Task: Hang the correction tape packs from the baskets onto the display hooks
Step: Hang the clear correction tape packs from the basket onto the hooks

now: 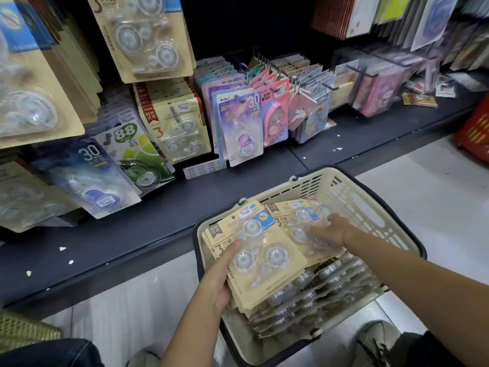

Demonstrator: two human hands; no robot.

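Note:
A cream basket [370, 207] with a dark rim stands on the floor below me, full of beige correction tape packs. My left hand [219, 276] grips a stack of packs [254, 250] by its left edge, thumb on the top card. My right hand [330, 230] lies on another pack [299, 215] further right in the basket, fingers spread over its clear blister. More packs [304, 295] lie stacked underneath. On the display, matching beige three-packs [174, 125] hang from a hook on the lower row, and larger ones [143, 35] hang above.
A dark shelf ledge [158, 223] runs below the hanging goods. Blue, green and purple tape cards [238, 128] hang on neighbouring hooks. A red basket [476, 133] stands at the right, a green basket [23, 332] at the lower left. My shoe [375, 340] is beside the cream basket.

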